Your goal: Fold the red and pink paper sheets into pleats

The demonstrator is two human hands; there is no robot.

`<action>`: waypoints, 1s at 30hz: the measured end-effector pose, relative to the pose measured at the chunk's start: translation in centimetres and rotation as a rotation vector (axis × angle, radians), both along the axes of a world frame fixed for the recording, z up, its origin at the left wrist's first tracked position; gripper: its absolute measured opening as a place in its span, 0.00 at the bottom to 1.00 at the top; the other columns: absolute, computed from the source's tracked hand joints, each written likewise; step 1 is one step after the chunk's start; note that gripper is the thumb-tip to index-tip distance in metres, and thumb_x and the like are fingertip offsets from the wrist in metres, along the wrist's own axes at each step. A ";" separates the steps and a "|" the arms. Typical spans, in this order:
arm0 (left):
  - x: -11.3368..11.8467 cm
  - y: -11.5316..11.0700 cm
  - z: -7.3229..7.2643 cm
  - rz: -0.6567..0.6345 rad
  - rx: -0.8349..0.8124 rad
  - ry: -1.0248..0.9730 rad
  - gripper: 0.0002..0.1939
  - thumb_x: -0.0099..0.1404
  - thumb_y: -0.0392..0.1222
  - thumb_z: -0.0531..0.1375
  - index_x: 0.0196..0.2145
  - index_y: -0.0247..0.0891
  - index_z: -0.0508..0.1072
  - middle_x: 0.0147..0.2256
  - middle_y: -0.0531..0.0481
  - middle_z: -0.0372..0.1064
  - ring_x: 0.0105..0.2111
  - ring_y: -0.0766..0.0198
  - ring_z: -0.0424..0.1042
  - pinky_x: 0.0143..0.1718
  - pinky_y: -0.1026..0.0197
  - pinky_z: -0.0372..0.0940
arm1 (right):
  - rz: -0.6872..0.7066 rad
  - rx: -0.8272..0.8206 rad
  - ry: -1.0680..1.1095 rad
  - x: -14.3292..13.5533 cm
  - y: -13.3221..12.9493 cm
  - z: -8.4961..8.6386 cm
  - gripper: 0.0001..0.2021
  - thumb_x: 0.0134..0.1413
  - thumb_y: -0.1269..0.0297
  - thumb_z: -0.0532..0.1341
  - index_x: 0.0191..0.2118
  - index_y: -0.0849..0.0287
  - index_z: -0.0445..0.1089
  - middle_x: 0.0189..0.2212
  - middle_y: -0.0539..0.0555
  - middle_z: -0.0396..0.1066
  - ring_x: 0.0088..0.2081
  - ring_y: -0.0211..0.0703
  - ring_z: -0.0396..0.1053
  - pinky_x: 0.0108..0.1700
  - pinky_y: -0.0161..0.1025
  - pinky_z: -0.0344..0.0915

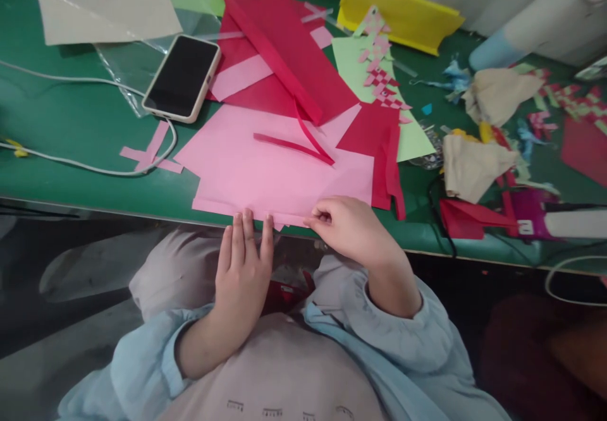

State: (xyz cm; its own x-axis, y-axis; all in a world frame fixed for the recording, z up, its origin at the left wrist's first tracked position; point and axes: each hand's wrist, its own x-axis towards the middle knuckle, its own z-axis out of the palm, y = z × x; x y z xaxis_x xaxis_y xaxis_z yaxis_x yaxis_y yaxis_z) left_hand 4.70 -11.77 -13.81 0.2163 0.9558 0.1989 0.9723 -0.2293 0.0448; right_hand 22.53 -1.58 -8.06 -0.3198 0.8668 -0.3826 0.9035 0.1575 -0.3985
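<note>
The pink paper sheet (284,177) lies on the green worktop (61,136) at the center of the frame, a narrow folded band along its lower edge. Left hand (243,263): grip released, palm down, fingers extended, fingertips on that band. Right hand (348,228): grip closed, thumb and index finger pinching the band at its right portion. Two narrow red paper strips (294,147) rest on the sheet. Red paper sheets (289,48) overlap its upper edge. A smartphone (181,78) lies at upper left, with a white cable (85,167) beside it. A folded yellow paper piece (398,15) stands at upper right.
</note>
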 end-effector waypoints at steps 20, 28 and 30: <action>0.0 0.1 0.1 0.006 -0.019 -0.001 0.42 0.68 0.36 0.54 0.69 0.28 0.32 0.64 0.27 0.52 0.64 0.41 0.56 0.62 0.42 0.59 | 0.056 -0.005 -0.058 0.1 0.7 -0.5 0.12 0.56 0.63 0.60 0.23 0.59 0.69 0.23 0.51 0.70 0.27 0.37 0.61 0.29 0.37 0.49; -3.3 0.5 -0.3 0.058 0.005 0.012 0.38 0.68 0.39 0.53 0.69 0.25 0.42 0.65 0.28 0.53 0.65 0.45 0.55 0.65 0.43 0.53 | 0.054 -0.041 -0.058 0.1 0.8 -0.5 0.11 0.56 0.63 0.60 0.23 0.59 0.69 0.23 0.50 0.70 0.26 0.36 0.61 0.28 0.36 0.49; -3.8 0.8 -0.4 0.088 0.024 0.037 0.36 0.68 0.39 0.53 0.68 0.22 0.45 0.64 0.26 0.53 0.65 0.44 0.56 0.64 0.43 0.54 | 0.046 -0.047 -0.067 0.0 0.9 -0.4 0.11 0.56 0.63 0.60 0.24 0.59 0.69 0.24 0.50 0.70 0.26 0.37 0.62 0.28 0.36 0.50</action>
